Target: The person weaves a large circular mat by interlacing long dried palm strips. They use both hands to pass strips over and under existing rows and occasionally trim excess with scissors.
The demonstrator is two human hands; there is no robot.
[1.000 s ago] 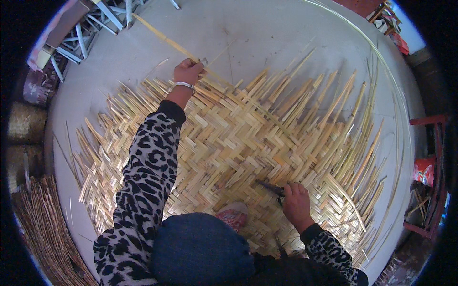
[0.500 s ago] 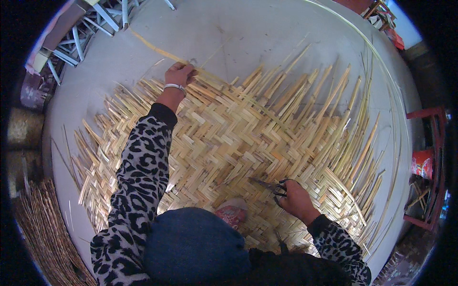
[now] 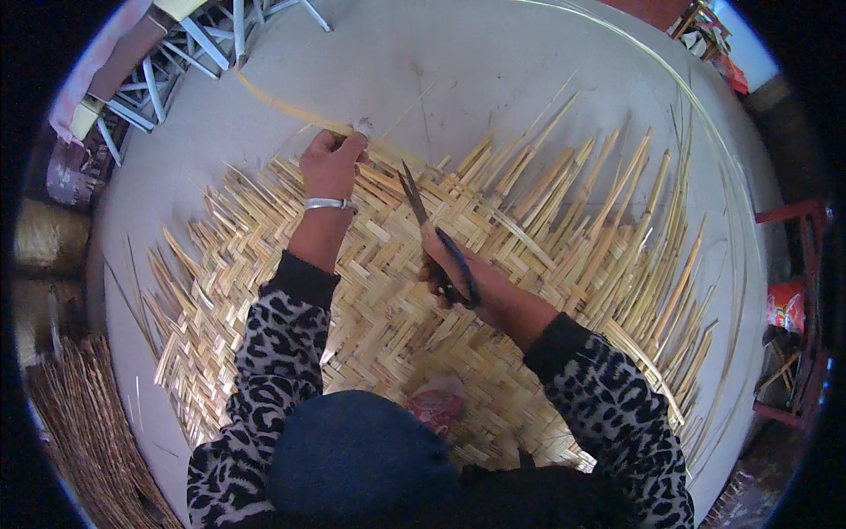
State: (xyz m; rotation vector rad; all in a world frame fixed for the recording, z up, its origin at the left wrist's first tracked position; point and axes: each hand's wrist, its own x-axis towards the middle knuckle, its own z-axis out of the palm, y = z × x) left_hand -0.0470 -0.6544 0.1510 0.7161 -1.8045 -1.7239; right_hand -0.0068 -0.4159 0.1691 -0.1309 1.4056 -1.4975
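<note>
My left hand [image 3: 330, 166], a bangle at its wrist, is closed at the far edge of a woven bamboo mat [image 3: 388, 264]. Its thumb and fingers pinch a long yellowish bamboo strip [image 3: 284, 107], which trails off to the upper left over the floor. A white wrap covers the tip of a digit on that hand. A pair of dark-handled scissors [image 3: 413, 192] is in my right hand [image 3: 458, 269], held above the middle of the mat. Their narrow blades point away from me, toward the mat's far edge, close to my left hand.
Loose strip ends [image 3: 608, 185] fan out around the mat's far and right sides. A bundle of thin brown sticks [image 3: 88, 432] lies at the lower left. Metal legs [image 3: 154, 88] stand at the upper left, a dark red frame [image 3: 797, 309] at the right. A shoe [image 3: 434, 406] rests on the mat.
My right hand has carried the scissors up and left, from the mat's near right toward its far edge. The left hand stays near the same spot with its wrist turned; the view has shifted slightly.
</note>
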